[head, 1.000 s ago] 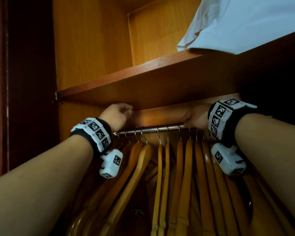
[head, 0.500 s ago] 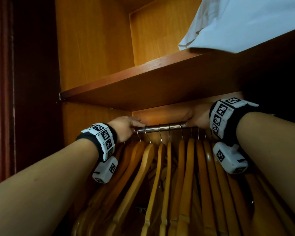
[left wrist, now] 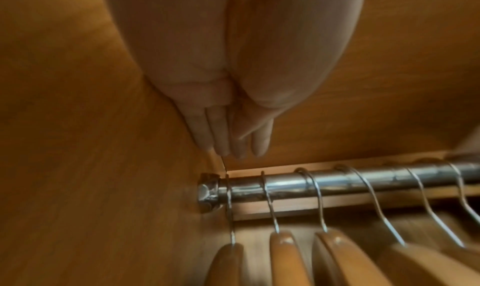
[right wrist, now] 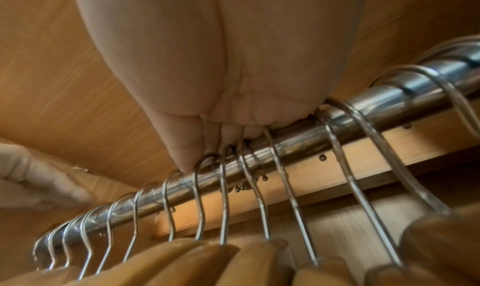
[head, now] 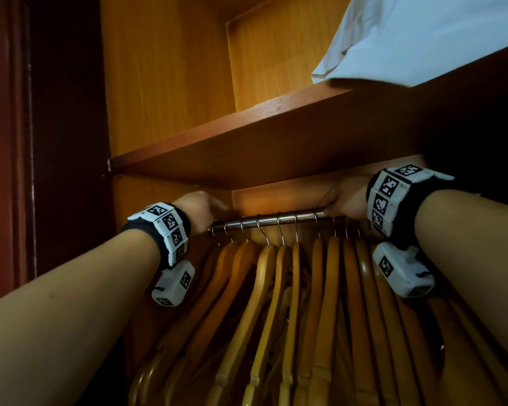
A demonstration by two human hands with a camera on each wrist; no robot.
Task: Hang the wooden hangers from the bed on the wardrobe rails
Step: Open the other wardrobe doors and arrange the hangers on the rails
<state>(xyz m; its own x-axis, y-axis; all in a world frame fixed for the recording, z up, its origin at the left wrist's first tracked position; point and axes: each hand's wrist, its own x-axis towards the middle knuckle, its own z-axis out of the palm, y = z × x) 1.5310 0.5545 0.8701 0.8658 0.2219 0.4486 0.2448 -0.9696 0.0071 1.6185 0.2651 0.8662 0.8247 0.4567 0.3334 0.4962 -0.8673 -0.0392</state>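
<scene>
Several wooden hangers (head: 276, 288) hang by metal hooks on the chrome wardrobe rail (head: 270, 219). My left hand (head: 200, 208) hovers just above the rail's left end. The left wrist view shows this left hand (left wrist: 231, 153) with straight fingers pointing into the corner above the rail (left wrist: 337, 181), holding nothing. My right hand (head: 345, 200) rests on the rail further right. In the right wrist view the right hand (right wrist: 187, 159) touches the hooks on the rail (right wrist: 298, 144) with its fingertips, above the hangers (right wrist: 182, 255). Neither hand holds a hanger.
A wooden shelf (head: 276, 148) sits close above the rail, leaving a narrow gap for the hands. White bedding (head: 423, 39) lies on that shelf at the right. The wardrobe's side wall (head: 165, 83) and a dark red door frame (head: 12, 142) bound the left.
Half a second ago my left hand lay on the rail over the left hooks; it has lifted off and moved left to the rail's end. My right hand has stayed on the rail.
</scene>
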